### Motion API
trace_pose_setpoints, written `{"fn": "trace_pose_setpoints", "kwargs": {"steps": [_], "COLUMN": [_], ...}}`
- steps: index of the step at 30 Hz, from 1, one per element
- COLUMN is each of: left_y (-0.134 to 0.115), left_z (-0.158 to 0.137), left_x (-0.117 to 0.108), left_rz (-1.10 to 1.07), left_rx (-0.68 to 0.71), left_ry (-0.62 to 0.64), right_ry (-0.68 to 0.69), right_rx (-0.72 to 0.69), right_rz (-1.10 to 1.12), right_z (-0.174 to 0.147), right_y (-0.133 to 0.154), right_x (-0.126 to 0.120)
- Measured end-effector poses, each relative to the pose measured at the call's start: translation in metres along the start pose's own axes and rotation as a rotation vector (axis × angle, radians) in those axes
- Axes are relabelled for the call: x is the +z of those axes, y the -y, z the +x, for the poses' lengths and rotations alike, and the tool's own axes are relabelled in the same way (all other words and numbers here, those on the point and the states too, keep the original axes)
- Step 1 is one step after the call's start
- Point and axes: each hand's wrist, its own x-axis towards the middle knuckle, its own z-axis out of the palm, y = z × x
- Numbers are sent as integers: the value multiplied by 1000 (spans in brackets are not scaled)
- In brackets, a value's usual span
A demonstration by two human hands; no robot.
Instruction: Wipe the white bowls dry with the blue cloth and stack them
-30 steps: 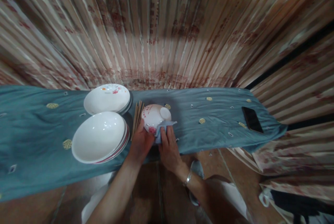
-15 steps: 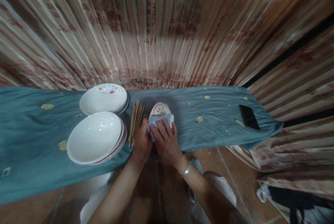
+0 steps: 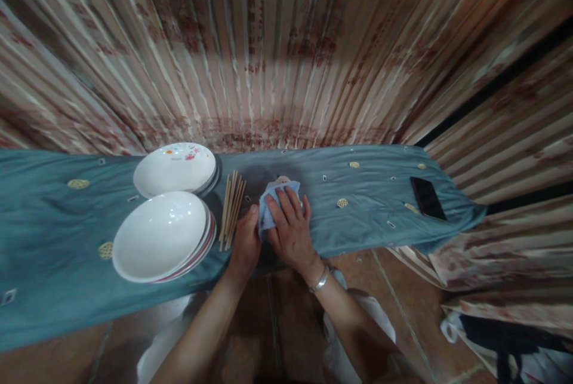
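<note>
A light blue cloth [image 3: 267,220] is spread under my right hand [image 3: 292,234], whose fingers press it flat. Beneath the cloth is a pale rounded piece with red markings; just its far edge [image 3: 283,180] peeks out, so its exact kind is unclear. My left hand [image 3: 245,240] is closed at the near left side of this piece, thumb up, its other fingers largely hidden. Left of that hand lies a bunch of wooden chopsticks [image 3: 231,208] on the teal tablecloth [image 3: 371,226].
To the left stand a stack of white bowls [image 3: 159,237] and, behind it, a stack of flower-patterned white dishes [image 3: 176,172]. A black phone [image 3: 428,197] lies near the right end. Pleated curtains [image 3: 277,91] hang behind the table.
My right hand has pushed the blue cloth forward and slightly right, covering most of the red-marked face that showed before. My left hand has barely shifted.
</note>
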Motion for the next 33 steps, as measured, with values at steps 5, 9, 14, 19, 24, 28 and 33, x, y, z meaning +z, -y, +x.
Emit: {"fn": "trace_pose_setpoints", "kwargs": {"steps": [5, 9, 14, 19, 24, 28, 33], "left_y": [-9, -16, -13, -12, -7, 2, 1], "left_z": [-1, -4, -6, -7, -7, -4, -5], "left_x": [-2, 4, 9, 11, 7, 2, 0], "left_rz": [290, 260, 100, 49, 57, 18, -48], "left_rx": [142, 108, 31, 13, -16, -8, 1], "left_ry": [51, 34, 43, 54, 56, 61, 61], "right_ry": [-30, -51, -56, -104, -134, -61, 17], "right_rx": [25, 49, 94, 186, 188, 67, -8], "right_rz": [16, 65, 147, 288, 376, 254, 203], "right_z": [4, 6, 8, 10, 12, 10, 11], "right_y": [-4, -6, -9, -20, -26, -17, -11], "right_x": [-1, -2, -3, -1, -1, -8, -13]}}
